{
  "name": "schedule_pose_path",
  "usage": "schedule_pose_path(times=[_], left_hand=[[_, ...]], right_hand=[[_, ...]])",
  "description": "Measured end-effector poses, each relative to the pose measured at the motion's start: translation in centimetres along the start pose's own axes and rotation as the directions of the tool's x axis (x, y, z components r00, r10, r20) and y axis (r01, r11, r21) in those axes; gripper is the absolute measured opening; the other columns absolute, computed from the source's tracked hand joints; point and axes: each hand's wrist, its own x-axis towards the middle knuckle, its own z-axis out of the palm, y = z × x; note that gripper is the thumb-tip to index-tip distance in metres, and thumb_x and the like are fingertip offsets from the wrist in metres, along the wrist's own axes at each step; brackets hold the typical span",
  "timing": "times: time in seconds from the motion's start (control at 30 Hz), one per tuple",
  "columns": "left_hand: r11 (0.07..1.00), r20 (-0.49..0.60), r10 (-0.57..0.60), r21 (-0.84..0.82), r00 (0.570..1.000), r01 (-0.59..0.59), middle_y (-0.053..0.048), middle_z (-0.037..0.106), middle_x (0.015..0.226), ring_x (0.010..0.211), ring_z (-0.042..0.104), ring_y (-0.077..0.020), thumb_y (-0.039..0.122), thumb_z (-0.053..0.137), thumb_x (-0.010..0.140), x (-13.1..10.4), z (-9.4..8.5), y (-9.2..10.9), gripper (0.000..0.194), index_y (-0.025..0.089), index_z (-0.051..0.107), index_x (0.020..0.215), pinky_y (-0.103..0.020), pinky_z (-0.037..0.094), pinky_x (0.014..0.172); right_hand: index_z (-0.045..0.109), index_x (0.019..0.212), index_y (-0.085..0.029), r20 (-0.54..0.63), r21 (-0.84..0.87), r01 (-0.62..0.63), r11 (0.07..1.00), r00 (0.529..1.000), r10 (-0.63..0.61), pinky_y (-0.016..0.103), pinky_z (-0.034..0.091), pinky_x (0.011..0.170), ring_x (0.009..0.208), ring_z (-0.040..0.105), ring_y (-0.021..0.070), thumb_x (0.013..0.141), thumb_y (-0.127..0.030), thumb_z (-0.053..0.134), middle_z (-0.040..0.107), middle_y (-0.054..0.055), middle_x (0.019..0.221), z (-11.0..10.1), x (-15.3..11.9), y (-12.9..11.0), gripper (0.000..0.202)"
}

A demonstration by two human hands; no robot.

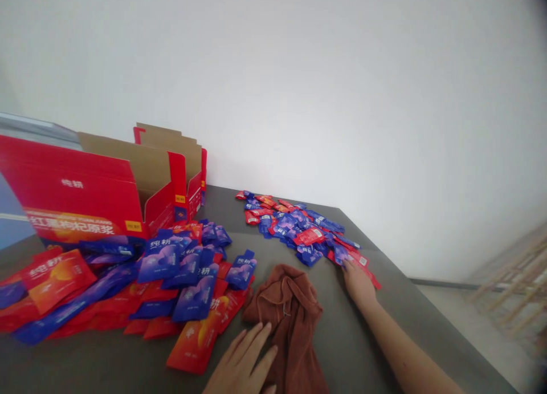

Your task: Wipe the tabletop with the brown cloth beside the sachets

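My left hand (243, 362) lies flat on the grey table (350, 348), fingers spread, touching the edge of a crumpled brown cloth (287, 320) and close to a red sachet (194, 344). My right hand (358, 283) reaches out to the far pile of small red and blue sachets (299, 226); its fingertips touch the pile's near edge. Whether it grips a sachet is hidden. A larger heap of blue and red sachets (162, 277) covers the table's left side.
Open red cardboard boxes (85, 191) stand at the back left against a white wall (299, 86). The table's right edge drops off to a light floor, with wooden slats (513, 291) at the far right.
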Motion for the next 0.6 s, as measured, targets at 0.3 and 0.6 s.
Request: schedule_pose_path(times=[0.3, 0.6], left_hand=[[0.947, -0.034, -0.203, -0.262, 0.979, 0.187, -0.007, 0.067, 0.127, 0.115, 0.063, -0.0209, 0.014, 0.059, 0.08, -0.9, -1.5, 0.5, 0.052, 0.022, 0.055, 0.131, -0.029, 0.054, 0.096], [-0.887, 0.757, -0.064, -0.342, 0.651, 0.31, -0.014, 0.067, 0.126, 0.116, 0.062, -0.0309, 0.061, 0.047, 0.089, 3.6, -5.2, 3.6, 0.06, 0.02, 0.059, 0.13, -0.048, 0.044, 0.101]], right_hand=[[0.069, 0.105, -0.016, -0.151, 0.103, -0.082, 0.991, 0.984, 0.097, 0.041, 0.049, 0.083, 0.099, 0.065, 0.0318, 0.095, -0.049, 0.033, 0.072, 0.015, 0.102, -9.1, -6.5, -6.0, 0.05], [0.06, 0.062, -0.019, 0.513, 0.677, -0.31, 0.667, 0.849, -0.126, 0.024, 0.04, 0.052, 0.051, 0.05, 0.0129, 0.079, -0.052, 0.062, 0.056, -0.004, 0.054, -11.6, -14.5, -17.1, 0.037]])
